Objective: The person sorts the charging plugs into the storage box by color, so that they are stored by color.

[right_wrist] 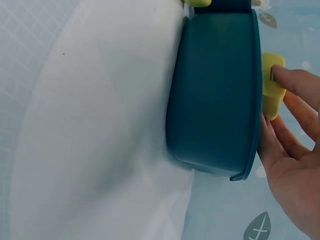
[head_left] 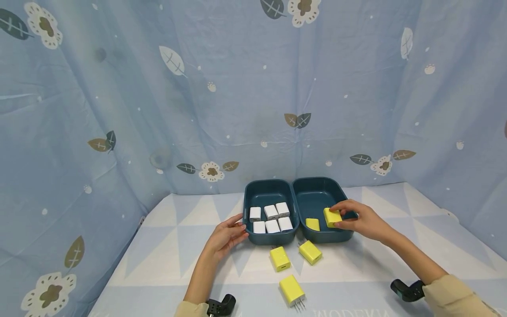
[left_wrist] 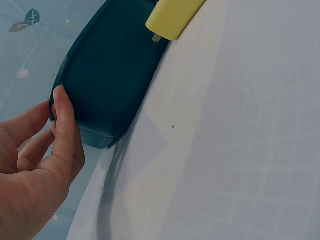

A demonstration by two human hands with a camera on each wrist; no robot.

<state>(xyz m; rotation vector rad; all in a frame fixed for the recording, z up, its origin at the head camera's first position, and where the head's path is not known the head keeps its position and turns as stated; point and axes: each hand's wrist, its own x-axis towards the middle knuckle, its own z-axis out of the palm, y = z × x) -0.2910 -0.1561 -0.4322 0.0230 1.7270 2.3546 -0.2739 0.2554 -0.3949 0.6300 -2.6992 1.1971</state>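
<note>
My right hand [head_left: 366, 221] pinches a yellow charger plug [head_left: 332, 217] between thumb and fingers, over the right teal bin [head_left: 326, 237]. In the right wrist view the held charger [right_wrist: 273, 85] shows just past the bin's rim. Another yellow charger [head_left: 312, 224] lies inside that bin. At the front left corner of the left teal bin [head_left: 269, 239], my left hand [head_left: 225, 237] holds the rim with its fingertips, as the left wrist view also shows. Several white charger plugs [head_left: 271, 212] lie in the left bin, grouped toward its front.
Three yellow chargers lie on the patterned tablecloth before the bins: one at centre [head_left: 280, 259], one to its right [head_left: 310, 252], one nearer me [head_left: 292, 291] with its prongs showing. The bins stand side by side. A blue floral curtain [head_left: 245, 97] hangs behind them.
</note>
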